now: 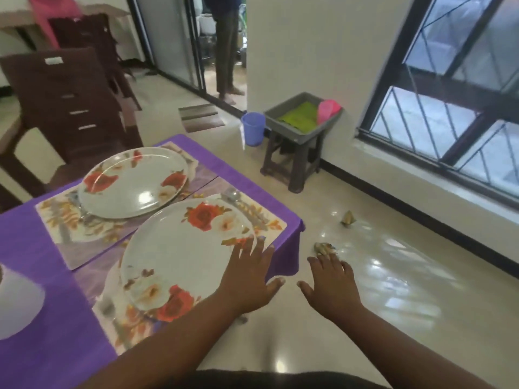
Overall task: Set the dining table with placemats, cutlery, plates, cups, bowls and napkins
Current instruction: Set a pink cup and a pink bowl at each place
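Observation:
Two white plates with red flowers lie on floral placemats on the purple-clothed table [33,248]. The near plate [179,248] sits on the near placemat [266,220], the far plate [132,183] on the far placemat [56,217]. A spoon [233,195] shows beyond the near plate's far rim. My left hand [247,273] hovers flat with spread fingers over the near plate's right edge, holding nothing. My right hand [331,284] is open with spread fingers beyond the table's corner, above the floor.
A grey tray [328,126] with green cloth [300,116] and a pink cup [327,109] sits on a dark stool [292,161] by the wall. A blue cup [252,129] is beside the tray. Brown chairs [64,102] stand behind the table. A person [224,46] stands in the doorway. Small objects [348,219] lie on the floor.

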